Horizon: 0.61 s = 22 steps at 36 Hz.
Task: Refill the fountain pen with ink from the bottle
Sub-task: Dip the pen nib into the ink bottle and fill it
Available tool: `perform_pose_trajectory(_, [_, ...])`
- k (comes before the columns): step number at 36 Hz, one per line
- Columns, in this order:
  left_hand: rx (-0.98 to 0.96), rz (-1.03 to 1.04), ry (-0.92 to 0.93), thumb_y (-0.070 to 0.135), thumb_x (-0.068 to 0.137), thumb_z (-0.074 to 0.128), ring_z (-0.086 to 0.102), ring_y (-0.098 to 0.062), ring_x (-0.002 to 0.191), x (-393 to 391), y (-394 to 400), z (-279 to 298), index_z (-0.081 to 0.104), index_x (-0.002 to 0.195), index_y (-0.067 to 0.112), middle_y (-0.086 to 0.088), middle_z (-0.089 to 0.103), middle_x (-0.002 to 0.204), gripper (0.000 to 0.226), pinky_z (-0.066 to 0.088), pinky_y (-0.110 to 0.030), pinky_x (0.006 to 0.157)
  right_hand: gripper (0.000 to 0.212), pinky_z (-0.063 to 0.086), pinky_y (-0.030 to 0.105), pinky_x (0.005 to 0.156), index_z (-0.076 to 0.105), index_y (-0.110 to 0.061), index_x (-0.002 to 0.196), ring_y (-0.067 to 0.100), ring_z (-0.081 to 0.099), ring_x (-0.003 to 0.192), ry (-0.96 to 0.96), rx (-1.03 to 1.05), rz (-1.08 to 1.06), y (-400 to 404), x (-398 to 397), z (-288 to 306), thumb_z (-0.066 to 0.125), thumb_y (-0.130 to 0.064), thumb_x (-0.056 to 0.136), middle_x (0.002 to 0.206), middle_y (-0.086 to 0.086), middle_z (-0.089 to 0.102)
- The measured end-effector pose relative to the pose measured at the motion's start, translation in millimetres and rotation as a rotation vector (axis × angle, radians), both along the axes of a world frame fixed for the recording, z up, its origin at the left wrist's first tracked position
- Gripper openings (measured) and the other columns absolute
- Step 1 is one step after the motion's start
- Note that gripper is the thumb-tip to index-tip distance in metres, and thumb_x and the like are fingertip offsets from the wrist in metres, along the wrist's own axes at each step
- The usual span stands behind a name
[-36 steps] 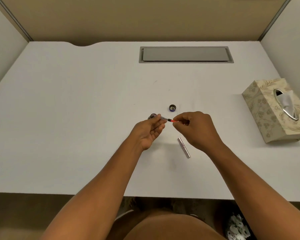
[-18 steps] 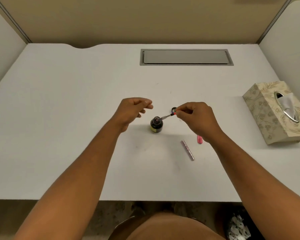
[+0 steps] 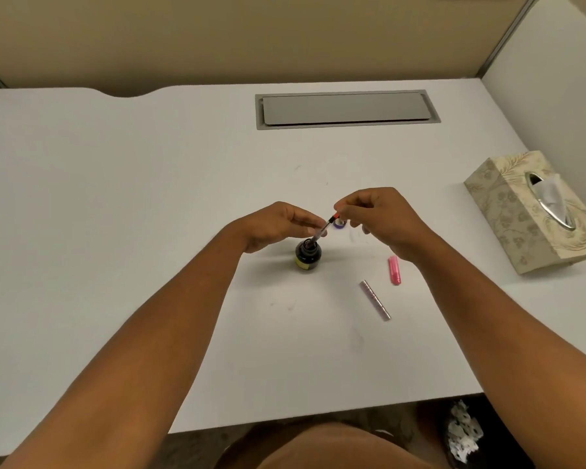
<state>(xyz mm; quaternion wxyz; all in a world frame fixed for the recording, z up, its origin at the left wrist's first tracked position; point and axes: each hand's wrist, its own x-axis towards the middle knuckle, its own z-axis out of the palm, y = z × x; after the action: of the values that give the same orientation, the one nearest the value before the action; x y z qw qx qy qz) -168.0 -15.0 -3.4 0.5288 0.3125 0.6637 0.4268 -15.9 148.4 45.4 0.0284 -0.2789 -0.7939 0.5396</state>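
Head view shows the slim fountain pen section with its clear converter and red end knob [image 3: 324, 227] tilted, its lower tip dipped in the mouth of the small dark round glass ink bottle [image 3: 307, 253], which stands uncapped on the white surface [image 3: 149, 204] just in front of both hands. The left hand [image 3: 278, 225] has thumb and forefinger closed on the middle of the pen section, just above the bottle mouth. The right hand [image 3: 379, 216] has its fingertips pinched at the red knob end, the other fingers loosely curled.

As a judgement, the pen section is very light, stiff and thin, smooth enough to slip if ink wets it, and the nib end is delicate; holding it at mid-body while the other grip works the knob seems the sound way. The bottle is small and open with neither hand holding it, so a sideways pull could tip it and spill.

Just beyond the hands lies a small purple-rimmed bottle cap [image 3: 339, 224]. Nearer the person, to the right, a pink pen cap [image 3: 394, 270] and a metallic pink pen barrel [image 3: 375, 299] lie apart on the surface. Farther right sits a floral beige tissue box [image 3: 508, 211], and a grey cable hatch [image 3: 347, 109] is set in the surface's far side.
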Motion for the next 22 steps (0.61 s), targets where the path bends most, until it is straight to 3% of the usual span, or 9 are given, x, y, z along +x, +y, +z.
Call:
perform_pose_trajectory(4, [0.012,-0.035,-0.030,0.012,0.095,0.065,0.062,-0.010,0.122,-5,4,-5,0.070,0.122,0.012,-0.001,0.074,0.120,0.027,0.040,-0.025,0.108,0.013,0.043,0.014,0.059,0.077,-0.012,0.096,0.000,0.060,0.064,0.004,0.026,-0.002,-1,-6,-2,0.065,-0.013,0.091,0.089,0.004,0.075])
perform_pose_trajectory(11, [0.028,-0.023,-0.055,0.011,0.093,0.069,0.064,-0.011,0.119,-9,4,-10,0.071,0.120,0.009,-0.004,0.075,0.116,0.028,0.045,-0.018,0.097,0.011,0.046,0.015,0.060,0.077,-0.016,0.096,0.000,0.061,0.067,0.000,0.090,-0.019,-6,-11,-4,0.067,-0.018,0.091,0.090,0.002,0.076])
perform_pose_trajectory(15, [0.016,-0.027,-0.029,0.015,0.092,0.071,0.065,-0.009,0.118,-10,3,-14,0.074,0.116,0.010,-0.001,0.076,0.113,0.025,0.043,-0.021,0.101,0.010,0.052,0.017,0.071,0.076,-0.019,0.096,0.012,0.070,0.084,0.011,0.123,-0.016,-11,-11,-4,0.067,-0.019,0.092,0.092,-0.005,0.076])
perform_pose_trajectory(19, [0.030,-0.017,-0.044,0.016,0.091,0.071,0.065,-0.009,0.118,-9,0,-18,0.074,0.116,0.009,-0.001,0.076,0.114,0.026,0.042,-0.023,0.104,0.009,0.054,0.023,0.080,0.076,-0.024,0.095,0.012,0.070,0.089,0.020,0.144,-0.011,-14,-12,-5,0.067,-0.021,0.092,0.089,-0.015,0.074])
perform_pose_trajectory(22, [0.052,-0.001,-0.064,0.014,0.092,0.070,0.064,-0.011,0.119,-9,-3,-22,0.073,0.117,0.009,-0.002,0.075,0.115,0.026,0.041,-0.027,0.108,0.010,0.052,0.020,0.081,0.076,-0.025,0.097,0.008,0.069,0.092,0.030,0.159,-0.015,-15,-11,-8,0.067,-0.022,0.093,0.091,-0.017,0.073])
